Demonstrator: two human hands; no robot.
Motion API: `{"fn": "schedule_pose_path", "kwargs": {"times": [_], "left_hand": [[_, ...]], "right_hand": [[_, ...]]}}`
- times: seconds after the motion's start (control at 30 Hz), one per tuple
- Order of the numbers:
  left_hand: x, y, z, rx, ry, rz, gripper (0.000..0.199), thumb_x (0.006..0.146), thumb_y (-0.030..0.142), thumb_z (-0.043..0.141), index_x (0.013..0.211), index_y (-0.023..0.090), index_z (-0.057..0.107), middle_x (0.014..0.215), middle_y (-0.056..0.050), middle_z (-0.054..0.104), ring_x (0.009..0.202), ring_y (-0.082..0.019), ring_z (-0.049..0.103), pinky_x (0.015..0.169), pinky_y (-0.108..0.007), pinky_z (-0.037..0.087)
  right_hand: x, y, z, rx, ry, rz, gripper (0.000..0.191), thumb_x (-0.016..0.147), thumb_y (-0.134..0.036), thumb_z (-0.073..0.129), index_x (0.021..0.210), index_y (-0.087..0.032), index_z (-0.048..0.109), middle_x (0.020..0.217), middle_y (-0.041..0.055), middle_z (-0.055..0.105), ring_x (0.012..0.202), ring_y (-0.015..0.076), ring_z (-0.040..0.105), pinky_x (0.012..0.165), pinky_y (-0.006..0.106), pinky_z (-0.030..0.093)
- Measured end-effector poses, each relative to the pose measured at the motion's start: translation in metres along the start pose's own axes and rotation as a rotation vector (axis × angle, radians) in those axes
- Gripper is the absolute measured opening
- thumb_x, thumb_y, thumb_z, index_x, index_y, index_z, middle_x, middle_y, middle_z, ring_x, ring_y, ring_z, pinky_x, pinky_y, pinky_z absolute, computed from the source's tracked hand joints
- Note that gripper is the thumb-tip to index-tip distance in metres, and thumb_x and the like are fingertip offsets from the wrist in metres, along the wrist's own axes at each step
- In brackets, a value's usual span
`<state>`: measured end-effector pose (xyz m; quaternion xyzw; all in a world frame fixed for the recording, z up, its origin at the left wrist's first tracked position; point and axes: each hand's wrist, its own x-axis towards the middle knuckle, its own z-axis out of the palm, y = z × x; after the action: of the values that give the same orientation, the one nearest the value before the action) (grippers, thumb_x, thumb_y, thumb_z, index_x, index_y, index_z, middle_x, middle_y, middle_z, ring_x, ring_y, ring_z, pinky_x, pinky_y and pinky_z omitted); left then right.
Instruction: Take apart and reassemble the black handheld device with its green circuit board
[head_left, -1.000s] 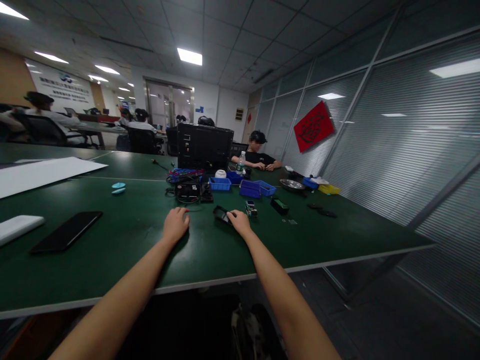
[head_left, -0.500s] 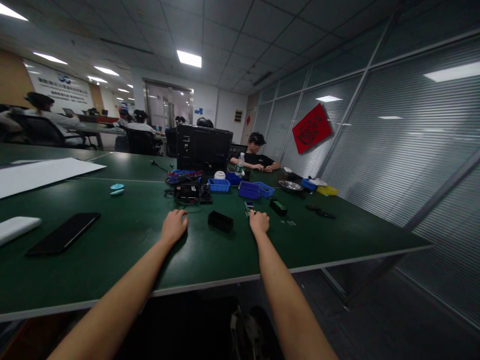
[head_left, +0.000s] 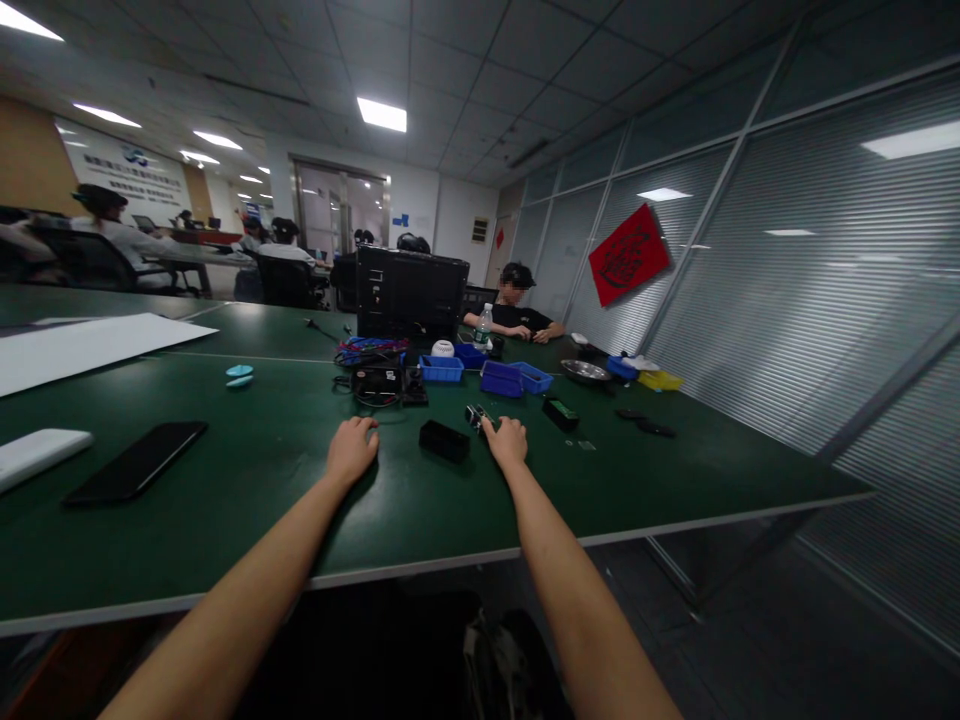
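My right hand (head_left: pixel 508 440) pinches a small circuit board (head_left: pixel 475 415), which carries a dark block at its far end. The board is held just over the table or touching it; I cannot tell which. Left of it lies a black rectangular box (head_left: pixel 444 441), between my two hands and touched by neither. My left hand (head_left: pixel 352 449) rests on the table with its thumb apart from loosely bent fingers and nothing visible in it. To the right of my right hand sits another black case with a green top (head_left: pixel 561 413). Small clear pieces (head_left: pixel 586 445) lie close by.
Beyond my hands stand a black power unit with cables (head_left: pixel 377 383), blue trays (head_left: pixel 441 369), a monitor (head_left: pixel 411 293) and a water bottle (head_left: pixel 484 322). A phone (head_left: pixel 136 462) lies at the left. A metal dish (head_left: pixel 585 371) is at the far right. A person (head_left: pixel 517 310) sits across the table.
My right hand has moved left with the circuit board, bringing it nearer the black box. The board has turned, and its screen no longer shows clearly. My left hand has stayed in place.
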<state>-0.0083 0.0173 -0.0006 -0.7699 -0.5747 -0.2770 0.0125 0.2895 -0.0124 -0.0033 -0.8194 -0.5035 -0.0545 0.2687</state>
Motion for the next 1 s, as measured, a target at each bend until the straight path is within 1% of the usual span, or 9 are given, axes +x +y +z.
{"fn": "schedule_pose_path", "kwargs": {"times": [0.17, 0.33, 0.4, 0.5, 0.67, 0.77, 0.87, 0.93, 1.0], "left_hand": [[0.0, 0.001, -0.001, 0.007, -0.015, -0.003, 0.031, 0.08, 0.028, 0.038, 0.1, 0.018, 0.059, 0.103, -0.008, 0.059, 0.095, -0.021, 0.052, 0.087, -0.032, 0.039], [0.0, 0.0, 0.0, 0.006, -0.015, -0.011, 0.03, 0.08, 0.028, 0.038, 0.099, 0.019, 0.059, 0.102, -0.007, 0.059, 0.095, -0.021, 0.051, 0.086, -0.032, 0.04], [0.0, 0.0, 0.001, 0.011, -0.004, -0.001, 0.03, 0.08, 0.028, 0.038, 0.099, 0.019, 0.059, 0.101, -0.008, 0.059, 0.094, -0.021, 0.052, 0.085, -0.032, 0.04], [0.0, 0.0, 0.002, 0.017, 0.021, 0.034, 0.03, 0.08, 0.028, 0.038, 0.099, 0.018, 0.059, 0.101, -0.009, 0.059, 0.094, -0.022, 0.052, 0.085, -0.033, 0.04], [-0.003, 0.007, 0.002, -0.026, 0.024, 0.147, 0.032, 0.081, 0.032, 0.041, 0.106, 0.019, 0.057, 0.107, -0.008, 0.058, 0.101, -0.022, 0.05, 0.09, -0.033, 0.038], [-0.003, 0.015, 0.006, -0.108, 0.001, 0.218, 0.044, 0.079, 0.039, 0.045, 0.118, 0.018, 0.049, 0.12, -0.007, 0.053, 0.112, -0.02, 0.046, 0.097, -0.032, 0.033], [-0.002, 0.026, 0.014, -0.205, -0.067, 0.249, 0.072, 0.071, 0.046, 0.056, 0.131, 0.014, 0.034, 0.134, -0.011, 0.041, 0.123, -0.021, 0.037, 0.102, -0.032, 0.028], [-0.002, 0.035, 0.02, -0.264, -0.14, 0.24, 0.085, 0.066, 0.048, 0.061, 0.135, 0.012, 0.026, 0.138, -0.012, 0.036, 0.124, -0.022, 0.036, 0.102, -0.031, 0.029], [-0.002, 0.043, 0.024, -0.314, -0.228, 0.222, 0.087, 0.064, 0.046, 0.062, 0.136, 0.014, 0.025, 0.135, -0.011, 0.041, 0.12, -0.022, 0.041, 0.098, -0.03, 0.034]], "right_hand": [[-0.001, -0.004, 0.001, -0.047, -0.078, -0.058, 0.048, 0.082, -0.052, 0.039, 0.101, -0.014, 0.061, 0.098, 0.0144, 0.055, 0.095, 0.0246, 0.049, 0.078, 0.033, 0.038], [-0.004, -0.006, 0.001, 0.019, -0.023, -0.169, 0.036, 0.078, -0.041, 0.052, 0.107, -0.021, 0.056, 0.103, 0.0087, 0.051, 0.096, 0.0209, 0.048, 0.081, 0.029, 0.037], [-0.004, -0.006, 0.002, 0.052, 0.0, -0.211, 0.039, 0.076, -0.039, 0.055, 0.111, -0.023, 0.054, 0.106, 0.0076, 0.05, 0.098, 0.0203, 0.047, 0.084, 0.029, 0.037], [-0.003, -0.006, 0.005, 0.083, 0.012, -0.219, 0.048, 0.076, -0.042, 0.054, 0.118, -0.019, 0.049, 0.109, 0.0095, 0.05, 0.103, 0.0215, 0.045, 0.086, 0.029, 0.036], [0.002, -0.006, 0.012, 0.156, -0.075, -0.202, 0.044, 0.075, -0.035, 0.056, 0.115, -0.016, 0.052, 0.107, 0.0098, 0.053, 0.1, 0.0199, 0.049, 0.085, 0.028, 0.038], [0.003, -0.008, 0.016, 0.312, -0.134, -0.302, 0.036, 0.072, -0.026, 0.058, 0.108, -0.017, 0.056, 0.101, 0.0054, 0.055, 0.089, 0.0148, 0.053, 0.08, 0.025, 0.04], [0.001, -0.013, 0.018, 0.447, -0.229, -0.423, 0.033, 0.07, -0.018, 0.058, 0.104, -0.017, 0.059, 0.093, 0.0025, 0.056, 0.074, 0.0107, 0.052, 0.071, 0.023, 0.042], [0.0, -0.016, 0.019, 0.5, -0.289, -0.457, 0.035, 0.068, -0.014, 0.057, 0.104, -0.017, 0.059, 0.089, 0.0012, 0.055, 0.067, 0.0089, 0.049, 0.067, 0.022, 0.042], [-0.001, -0.017, 0.019, 0.534, -0.306, -0.453, 0.037, 0.066, -0.013, 0.057, 0.103, -0.017, 0.06, 0.086, 0.0006, 0.055, 0.063, 0.0086, 0.047, 0.065, 0.022, 0.042]]}}
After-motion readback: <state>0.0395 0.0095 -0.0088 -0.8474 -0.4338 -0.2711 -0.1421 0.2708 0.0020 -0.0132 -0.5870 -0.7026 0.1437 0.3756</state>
